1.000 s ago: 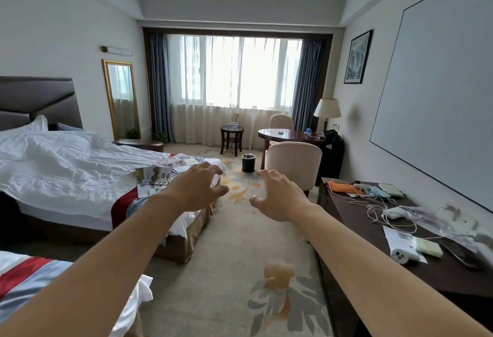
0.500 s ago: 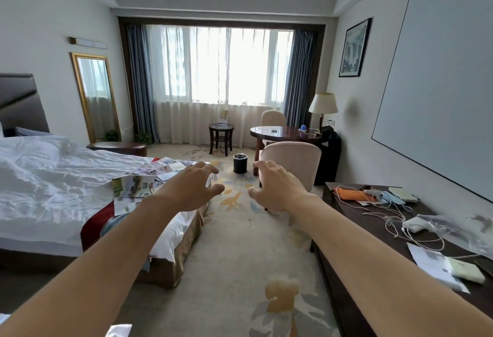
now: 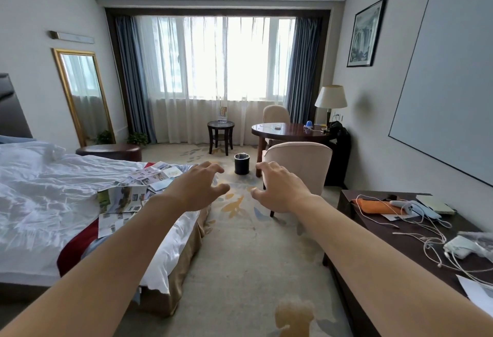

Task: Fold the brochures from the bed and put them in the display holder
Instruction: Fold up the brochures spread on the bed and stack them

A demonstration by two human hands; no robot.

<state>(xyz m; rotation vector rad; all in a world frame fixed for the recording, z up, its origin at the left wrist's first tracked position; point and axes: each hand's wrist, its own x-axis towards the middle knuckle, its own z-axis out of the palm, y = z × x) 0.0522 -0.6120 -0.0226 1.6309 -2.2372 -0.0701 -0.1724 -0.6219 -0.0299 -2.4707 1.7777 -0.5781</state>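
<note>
Several unfolded brochures point(image 3: 125, 198) lie scattered on the foot end of the bed point(image 3: 48, 203), over the white duvet and red runner. My left hand point(image 3: 197, 190) hovers in the air just right of them, fingers curled apart and empty. My right hand point(image 3: 280, 190) is held out level with it over the carpet, also empty with fingers spread. A clear display holder point(image 3: 222, 114) with a brochure in it stands on the small round side table point(image 3: 221, 124) by the window, far ahead.
A beige armchair point(image 3: 298, 160) stands ahead right with a round table point(image 3: 288, 131) behind it and a black bin point(image 3: 242, 163) beside it. On the right is a dark desk point(image 3: 416, 232) with cables and devices. Carpet runs between bed and desk.
The view has moved forward along the aisle toward the window. Both outstretched hands stay empty and are now nearer the brochures at the bed's foot end.
</note>
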